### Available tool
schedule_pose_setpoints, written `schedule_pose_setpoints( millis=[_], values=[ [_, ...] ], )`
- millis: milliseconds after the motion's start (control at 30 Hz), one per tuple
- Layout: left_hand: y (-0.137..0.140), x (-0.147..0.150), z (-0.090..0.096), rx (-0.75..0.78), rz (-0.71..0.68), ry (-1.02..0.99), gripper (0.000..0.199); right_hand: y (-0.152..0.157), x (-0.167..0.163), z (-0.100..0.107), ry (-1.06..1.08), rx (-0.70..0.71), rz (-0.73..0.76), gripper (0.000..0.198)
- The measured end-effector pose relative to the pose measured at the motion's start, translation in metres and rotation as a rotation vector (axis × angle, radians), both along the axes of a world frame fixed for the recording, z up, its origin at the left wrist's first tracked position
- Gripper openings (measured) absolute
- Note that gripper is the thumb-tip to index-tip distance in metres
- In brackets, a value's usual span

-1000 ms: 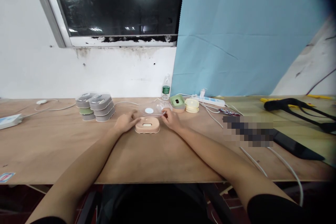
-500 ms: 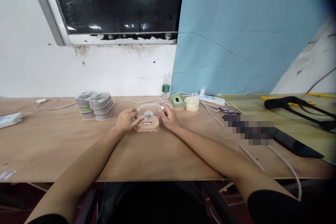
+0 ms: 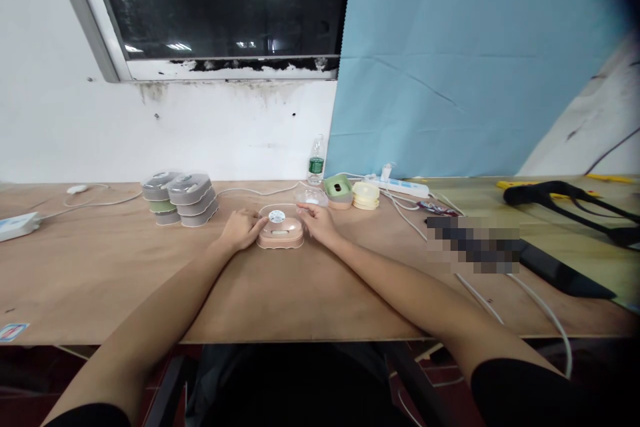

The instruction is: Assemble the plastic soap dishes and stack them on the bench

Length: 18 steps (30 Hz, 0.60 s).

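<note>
A pink plastic box (image 3: pixel 280 241) with a scalloped rim and a small slot on top stands on the table in front of me. Over it lies a clear plastic lid (image 3: pixel 290 219) bearing a round white printed sticker (image 3: pixel 277 216). My left hand (image 3: pixel 243 228) is closed at the lid's left side, thumb near the sticker. At the right side, my right hand (image 3: pixel 319 224) grips the lid's edge with bent fingers. Whether the lid sits fully down on the box all round is hard to see. Behind my right fingers rests another clear lid (image 3: pixel 314 196).
Stacked grey and green lidded boxes (image 3: pixel 180 199) stand left. Behind the right hand are a water bottle (image 3: pixel 316 163), a green box (image 3: pixel 338 187) on a pink one, and cream-coloured pieces (image 3: pixel 366 195). A power strip (image 3: pixel 400 185), cables and black headgear (image 3: pixel 555 197) lie right.
The clear lid has come down from a tilted, raised position onto the pink box. Both hands have lowered with it, and the left has turned flatter beside the box.
</note>
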<state>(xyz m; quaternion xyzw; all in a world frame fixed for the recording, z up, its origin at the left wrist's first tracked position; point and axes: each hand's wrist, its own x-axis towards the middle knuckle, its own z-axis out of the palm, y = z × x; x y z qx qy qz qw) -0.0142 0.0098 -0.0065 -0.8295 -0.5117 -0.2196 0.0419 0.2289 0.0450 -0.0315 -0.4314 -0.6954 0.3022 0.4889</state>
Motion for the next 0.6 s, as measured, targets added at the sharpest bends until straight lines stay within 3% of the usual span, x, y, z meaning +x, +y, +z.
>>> schedule_pose_setpoints(
  millis=[100,267,600],
  values=[
    [0.002,-0.001,-0.001,-0.063,0.029,-0.001,0.064,0.005,0.000,-0.005,-0.052,-0.092,0.055,0.048],
    [0.004,-0.004,-0.002,-0.100,0.035,-0.008,0.066,0.008,0.004,-0.010,-0.134,-0.101,0.109,0.040],
    [0.007,-0.009,-0.003,-0.141,-0.090,-0.001,0.062,0.005,0.014,-0.003,-0.339,0.072,0.160,0.042]
  ],
)
